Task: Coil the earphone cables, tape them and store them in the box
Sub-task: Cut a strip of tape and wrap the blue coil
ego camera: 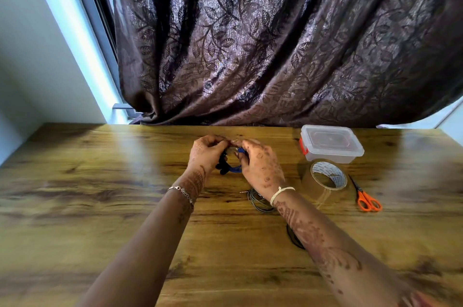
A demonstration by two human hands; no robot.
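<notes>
Dark patterned curtain [275, 43] hangs behind a wooden counter [100, 206]. At right rear stands a clear plastic box [330, 143], lid on, with a tape roll [325, 181] and orange scissors [367, 199] just before it. At mid-counter, left hand [205, 156] and right hand [260, 168] each hold a pinching grip on a blue earphone coil [234, 168]. A grey coil [258, 202] lies by the right wrist.

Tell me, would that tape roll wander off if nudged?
Probably not: the tape roll seems to lie flat, hole upward, so it would likely slide, not roll. Its thick winding suggests it is stiff and fairly heavy for its size.
</notes>
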